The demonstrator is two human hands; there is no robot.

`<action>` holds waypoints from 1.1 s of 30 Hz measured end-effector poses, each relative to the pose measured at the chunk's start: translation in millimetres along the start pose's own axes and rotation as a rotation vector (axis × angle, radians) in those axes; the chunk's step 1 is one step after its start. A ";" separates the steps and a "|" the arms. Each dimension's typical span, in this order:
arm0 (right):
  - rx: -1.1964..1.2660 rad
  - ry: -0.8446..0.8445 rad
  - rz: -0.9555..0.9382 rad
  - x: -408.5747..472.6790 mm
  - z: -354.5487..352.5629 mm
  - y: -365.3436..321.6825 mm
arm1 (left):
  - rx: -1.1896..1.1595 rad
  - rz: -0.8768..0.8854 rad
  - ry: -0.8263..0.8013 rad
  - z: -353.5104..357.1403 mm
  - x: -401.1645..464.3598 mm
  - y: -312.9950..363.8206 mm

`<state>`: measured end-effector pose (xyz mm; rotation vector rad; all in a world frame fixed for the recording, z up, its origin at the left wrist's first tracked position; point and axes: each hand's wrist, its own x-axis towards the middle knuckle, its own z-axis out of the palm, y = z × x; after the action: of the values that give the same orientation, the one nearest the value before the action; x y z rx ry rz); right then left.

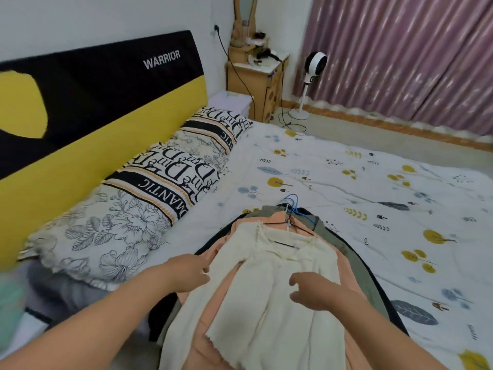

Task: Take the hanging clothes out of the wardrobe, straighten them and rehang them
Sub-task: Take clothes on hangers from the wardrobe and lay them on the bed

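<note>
At the lower middle of the frame the cream top (pixel 266 295) covers most of the peach garment (pixel 213 351), and the green and black clothes beneath show only as edges; all run off the bottom edge. The hanger hooks (pixel 289 206) overlap, so their number is unclear. A blurred teal shape (pixel 9 308) sits at the lower left edge. Items on the nightstand (pixel 256 76), upper middle, are too small to identify.
</note>
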<state>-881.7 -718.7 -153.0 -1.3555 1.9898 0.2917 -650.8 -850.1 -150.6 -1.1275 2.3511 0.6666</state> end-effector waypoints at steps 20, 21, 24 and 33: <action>-0.470 0.051 -0.524 -101.7 -25.9 -101.8 | -0.258 -0.503 0.147 104.2 -231.8 -3.4; -0.493 0.050 -0.558 -107.6 -21.3 -111.1 | -0.282 -0.526 0.136 112.9 -245.7 -0.9; -0.586 0.026 -0.661 -129.6 -1.4 -144.5 | -0.357 -0.611 0.134 136.9 -290.1 0.6; -0.813 -0.066 -0.966 -208.0 100.4 -268.4 | -0.525 -0.911 0.268 217.2 -450.4 -9.9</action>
<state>-559.4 -628.1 -37.6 -2.5700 0.9437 0.6888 -347.8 -461.9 -63.0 -2.4011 1.5516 0.8069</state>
